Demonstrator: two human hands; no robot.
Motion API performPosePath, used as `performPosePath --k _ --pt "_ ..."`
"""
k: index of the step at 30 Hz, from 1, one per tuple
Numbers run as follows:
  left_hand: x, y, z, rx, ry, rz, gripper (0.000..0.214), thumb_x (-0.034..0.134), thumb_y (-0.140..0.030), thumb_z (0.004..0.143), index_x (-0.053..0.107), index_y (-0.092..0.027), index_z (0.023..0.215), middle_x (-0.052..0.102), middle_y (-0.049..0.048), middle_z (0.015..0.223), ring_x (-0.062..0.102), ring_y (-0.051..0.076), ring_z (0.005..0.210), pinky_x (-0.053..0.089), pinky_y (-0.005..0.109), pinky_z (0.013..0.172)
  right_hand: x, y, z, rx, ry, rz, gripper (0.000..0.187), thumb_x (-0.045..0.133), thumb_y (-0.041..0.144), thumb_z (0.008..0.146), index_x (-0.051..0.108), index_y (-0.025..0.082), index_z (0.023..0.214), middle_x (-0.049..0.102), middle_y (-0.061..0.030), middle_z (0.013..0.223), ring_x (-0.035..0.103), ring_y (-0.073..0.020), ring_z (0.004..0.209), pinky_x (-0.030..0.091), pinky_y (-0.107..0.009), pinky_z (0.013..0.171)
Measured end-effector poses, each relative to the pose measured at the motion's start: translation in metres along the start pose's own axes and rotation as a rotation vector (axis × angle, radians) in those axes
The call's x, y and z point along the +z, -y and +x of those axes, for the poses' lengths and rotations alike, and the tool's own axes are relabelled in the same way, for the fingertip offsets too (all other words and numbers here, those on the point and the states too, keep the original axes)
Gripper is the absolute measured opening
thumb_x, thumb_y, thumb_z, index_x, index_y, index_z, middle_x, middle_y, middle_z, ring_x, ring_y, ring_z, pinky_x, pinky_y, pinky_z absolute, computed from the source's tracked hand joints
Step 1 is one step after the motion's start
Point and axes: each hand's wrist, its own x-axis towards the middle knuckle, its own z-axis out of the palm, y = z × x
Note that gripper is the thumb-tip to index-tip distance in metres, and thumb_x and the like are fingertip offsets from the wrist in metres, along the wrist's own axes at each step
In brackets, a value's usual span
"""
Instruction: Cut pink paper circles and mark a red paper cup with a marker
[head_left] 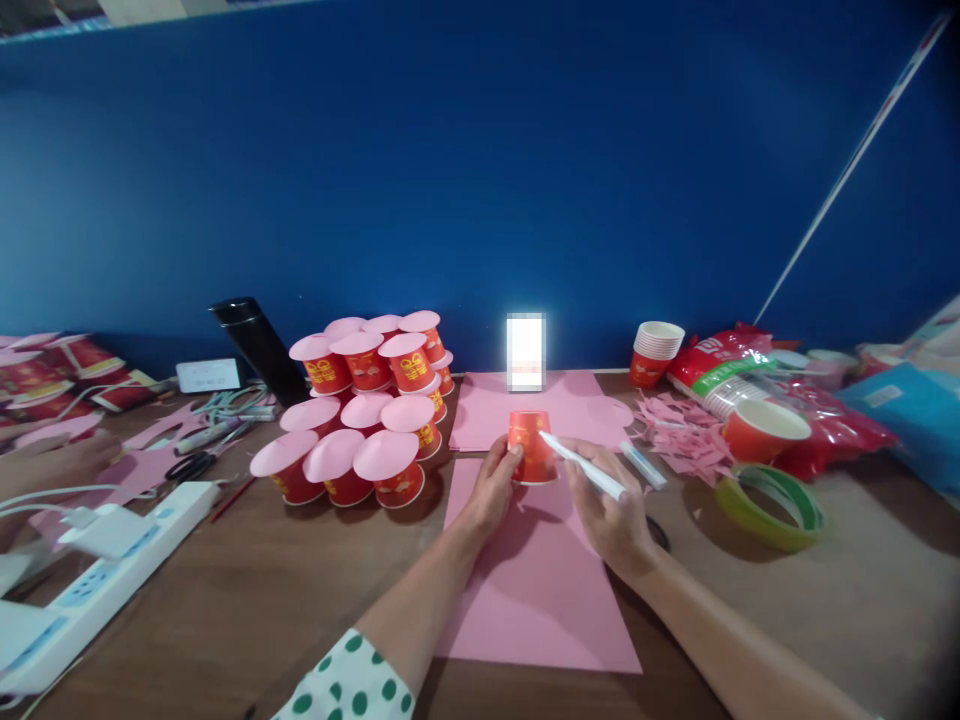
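A red paper cup (534, 455) stands upside down at the far end of a pink paper sheet (536, 590). My left hand (491, 485) has its fingers closed on the cup's left side. In my right hand (615, 510) is a white pen (592, 472), its tip pointing left against or just in front of the cup; actual contact cannot be made out. More pink paper (480, 415) lies behind the cup, and a bright blurred phone-like screen (526, 352) stands upright at the wall.
Red cups topped with pink discs (360, 455) are stacked at left, by a black flask (259, 350). A power strip (112, 575) and another person's hand (71, 460) are farther left. Green tape (772, 505), pink scraps (682, 435) and bagged cups (724, 370) lie at right.
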Motion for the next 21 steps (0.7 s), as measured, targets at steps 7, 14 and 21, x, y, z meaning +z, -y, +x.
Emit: performPosePath --k 7,14,21 --pt "-0.0018 0.001 0.0007 0.0 0.013 0.0 0.033 0.068 -0.046 0.074 0.06 -0.026 0.099 0.064 0.0005 0.089 0.06 0.014 0.078 0.044 0.024 0.067 -0.0009 0.0017 0.0019 -0.011 -0.018 -0.028 0.022 0.046 0.02 0.095 0.061 0.021 0.111 0.068 -0.0086 0.095 0.063 -0.0204 0.084 0.052 -0.036 0.076" --pt "-0.0022 0.0015 0.0019 0.028 0.035 -0.008 0.034 0.068 -0.045 0.074 0.06 -0.024 0.099 0.065 0.0019 0.089 0.06 0.016 0.08 0.045 0.025 0.069 -0.0014 0.002 0.0021 -0.009 -0.018 -0.031 0.021 0.047 0.02 0.094 0.061 0.02 0.11 0.069 -0.0087 0.096 0.064 -0.0206 0.085 0.053 -0.036 0.077" --pt "-0.0021 0.0014 0.0014 -0.007 0.01 -0.004 0.033 0.068 -0.046 0.074 0.06 -0.025 0.099 0.065 0.0019 0.091 0.061 0.016 0.08 0.045 0.026 0.07 -0.0017 0.0024 0.002 -0.001 -0.023 -0.022 0.022 0.046 0.021 0.095 0.062 0.019 0.11 0.069 -0.0092 0.096 0.065 -0.0204 0.084 0.053 -0.036 0.076"
